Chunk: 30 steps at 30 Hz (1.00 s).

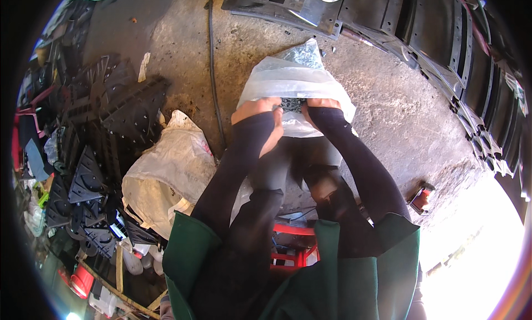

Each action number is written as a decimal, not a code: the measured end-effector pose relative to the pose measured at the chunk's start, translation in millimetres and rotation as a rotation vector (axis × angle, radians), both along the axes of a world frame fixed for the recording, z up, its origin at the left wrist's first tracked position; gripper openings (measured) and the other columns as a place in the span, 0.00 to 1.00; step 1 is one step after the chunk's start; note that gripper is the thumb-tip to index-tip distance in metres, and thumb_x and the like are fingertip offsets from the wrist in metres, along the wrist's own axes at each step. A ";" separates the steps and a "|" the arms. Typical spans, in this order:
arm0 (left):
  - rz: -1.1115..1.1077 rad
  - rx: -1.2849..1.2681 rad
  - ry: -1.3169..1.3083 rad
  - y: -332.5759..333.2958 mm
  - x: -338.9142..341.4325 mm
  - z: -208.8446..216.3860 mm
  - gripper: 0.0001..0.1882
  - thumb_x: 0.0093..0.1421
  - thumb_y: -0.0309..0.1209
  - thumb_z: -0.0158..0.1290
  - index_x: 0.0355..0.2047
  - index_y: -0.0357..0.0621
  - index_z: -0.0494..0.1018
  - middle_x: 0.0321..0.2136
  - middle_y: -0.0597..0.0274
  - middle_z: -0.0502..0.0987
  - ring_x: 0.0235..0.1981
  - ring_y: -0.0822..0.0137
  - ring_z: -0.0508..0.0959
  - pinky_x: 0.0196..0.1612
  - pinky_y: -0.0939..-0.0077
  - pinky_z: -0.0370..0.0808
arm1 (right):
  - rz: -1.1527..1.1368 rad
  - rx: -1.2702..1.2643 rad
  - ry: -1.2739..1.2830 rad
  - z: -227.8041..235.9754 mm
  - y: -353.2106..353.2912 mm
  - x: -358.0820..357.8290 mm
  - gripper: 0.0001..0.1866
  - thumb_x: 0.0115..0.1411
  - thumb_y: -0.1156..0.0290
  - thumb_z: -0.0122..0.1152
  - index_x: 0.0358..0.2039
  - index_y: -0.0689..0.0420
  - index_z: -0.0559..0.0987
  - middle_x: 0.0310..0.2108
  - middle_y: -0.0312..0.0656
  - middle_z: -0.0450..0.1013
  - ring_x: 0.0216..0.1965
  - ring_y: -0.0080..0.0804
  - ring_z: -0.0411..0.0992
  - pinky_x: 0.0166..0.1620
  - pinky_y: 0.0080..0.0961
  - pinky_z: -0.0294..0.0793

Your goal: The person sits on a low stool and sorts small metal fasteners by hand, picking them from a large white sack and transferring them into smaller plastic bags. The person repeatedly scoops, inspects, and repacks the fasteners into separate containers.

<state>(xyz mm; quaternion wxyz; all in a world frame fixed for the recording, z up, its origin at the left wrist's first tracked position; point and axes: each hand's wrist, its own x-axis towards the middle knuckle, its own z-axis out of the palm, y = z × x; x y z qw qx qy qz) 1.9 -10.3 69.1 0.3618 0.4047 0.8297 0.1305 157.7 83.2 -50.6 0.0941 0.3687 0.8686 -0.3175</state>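
A translucent white plastic bag (282, 79) lies on the ground in front of me, between my feet and the far metal parts. My left hand (260, 113) is closed on the left side of its mouth. On the opposite side, my right hand (321, 107) grips the bag's edge with curled fingers. Between the two hands the mouth gapes, and small dark pieces (292, 104) show inside, too small to name. The far end of the bag bulges with shiny grey-blue contents. Most of my fingertips are hidden by the plastic.
A crumpled whitish sack (166, 159) stands left of my legs. Past it lie piles of black brackets (88, 178). A black cable (213, 70) runs along the concrete floor. Dark metal panels (377, 12) line the far right. Beneath me is a red stool (296, 230).
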 end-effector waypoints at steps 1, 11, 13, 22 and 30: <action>0.029 0.004 0.003 1.7 -1.2 -0.3 0.13 0.57 0.32 0.55 0.41 0.41 0.77 0.28 0.49 0.79 0.33 0.50 0.79 0.38 0.62 0.74 | 0.038 0.030 -0.019 -0.4 2.1 -0.8 0.17 0.46 0.71 0.59 0.38 0.64 0.77 0.36 0.55 0.74 0.40 0.54 0.74 0.45 0.45 0.73; 0.106 0.045 0.094 21.5 -9.2 -10.2 0.15 0.55 0.34 0.55 0.41 0.41 0.76 0.30 0.43 0.79 0.36 0.44 0.79 0.43 0.55 0.75 | 0.023 0.048 0.006 0.2 15.8 -9.8 0.20 0.43 0.73 0.58 0.39 0.66 0.75 0.39 0.58 0.73 0.43 0.56 0.72 0.48 0.43 0.72; 0.071 0.001 0.082 22.7 -10.9 -11.8 0.15 0.55 0.34 0.54 0.41 0.41 0.76 0.30 0.43 0.79 0.36 0.44 0.79 0.43 0.55 0.75 | 0.069 0.051 -0.027 7.9 16.3 -9.8 0.18 0.43 0.72 0.58 0.38 0.65 0.76 0.35 0.56 0.75 0.40 0.56 0.74 0.46 0.43 0.74; 0.347 0.106 -0.693 9.7 -16.1 6.2 0.14 0.64 0.37 0.51 0.36 0.38 0.74 0.24 0.68 0.73 0.27 0.75 0.70 0.33 0.79 0.68 | -0.435 -0.808 0.265 88.5 19.9 -2.7 0.11 0.59 0.69 0.61 0.32 0.66 0.76 0.20 0.39 0.73 0.22 0.23 0.73 0.25 0.21 0.72; 0.464 0.125 -0.949 9.8 -4.7 13.3 0.20 0.69 0.43 0.43 0.28 0.41 0.72 0.16 0.72 0.66 0.19 0.80 0.65 0.23 0.84 0.61 | -0.227 -0.290 0.526 115.7 -3.4 -7.1 0.06 0.57 0.76 0.63 0.35 0.64 0.78 0.25 0.42 0.76 0.23 0.24 0.74 0.28 0.21 0.73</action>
